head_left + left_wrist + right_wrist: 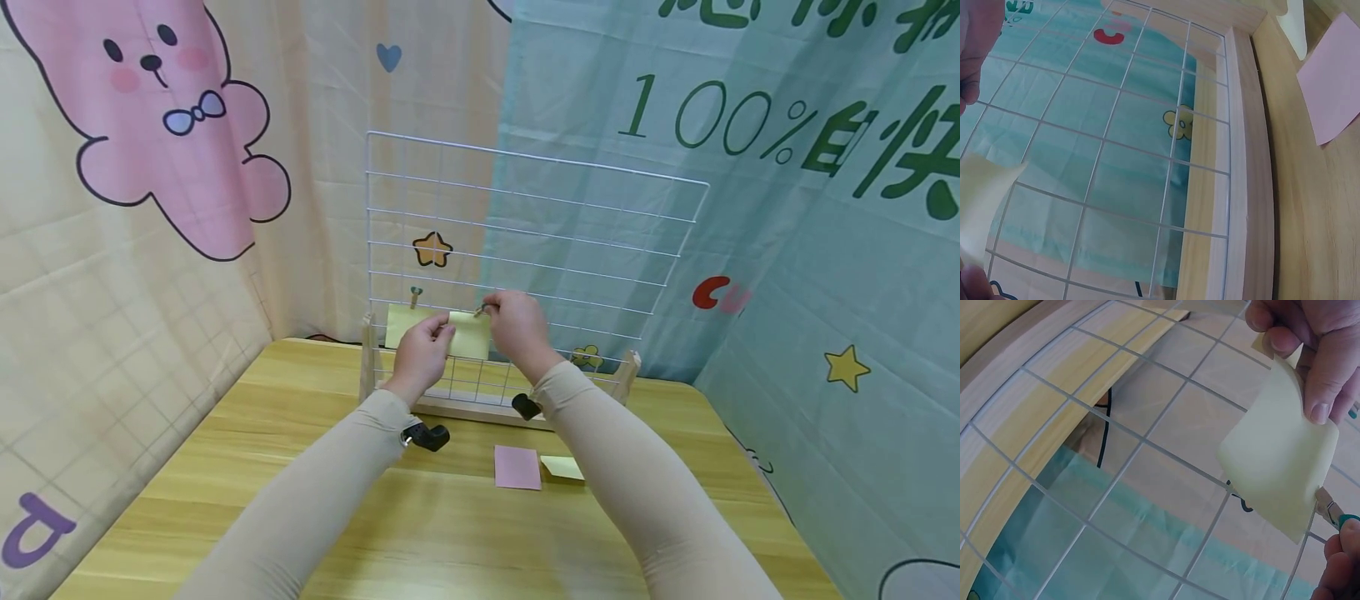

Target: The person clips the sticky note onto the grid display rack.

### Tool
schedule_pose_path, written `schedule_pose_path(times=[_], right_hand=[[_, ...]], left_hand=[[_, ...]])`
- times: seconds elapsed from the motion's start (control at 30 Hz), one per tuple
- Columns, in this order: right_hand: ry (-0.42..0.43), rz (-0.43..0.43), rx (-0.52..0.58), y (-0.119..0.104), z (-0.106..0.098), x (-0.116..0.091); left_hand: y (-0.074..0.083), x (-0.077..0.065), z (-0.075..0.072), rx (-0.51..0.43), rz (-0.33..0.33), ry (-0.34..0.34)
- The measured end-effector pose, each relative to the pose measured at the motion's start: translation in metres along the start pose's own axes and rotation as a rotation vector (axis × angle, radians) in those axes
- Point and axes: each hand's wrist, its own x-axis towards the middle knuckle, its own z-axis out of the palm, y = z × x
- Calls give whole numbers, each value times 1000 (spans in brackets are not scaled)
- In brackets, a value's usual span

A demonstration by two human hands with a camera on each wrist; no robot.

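Note:
My left hand [422,354] pinches a pale yellow paper note [470,336] by its left side, holding it against the lower part of a white wire grid [540,157]. At the note's top right corner, my right hand [519,329] pinches a small wooden clothespin [1330,507]. In the right wrist view, the clothespin's tip meets the edge of the note [1279,450], which bends slightly. Left of it, a second yellow note [400,322] hangs on the grid under another clothespin [416,297]; my left hand partly covers that note.
The grid stands upright in a wooden base [480,412] on a wood-grain table [300,500]. A pink note [517,467] and a yellow note [561,467] lie in front, the yellow one partly behind my right sleeve. Printed curtains [322,208] surround the table.

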Motion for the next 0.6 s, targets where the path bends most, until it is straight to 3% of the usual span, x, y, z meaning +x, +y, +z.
schedule_pose_path(times=[0.27,0.6], right_hand=[[-21,48,1,-4,1,3],[23,63,3,-7,6,0]], left_hand=[[-2,3,5,7,-5,32],[-2,3,9,12,5,89]])
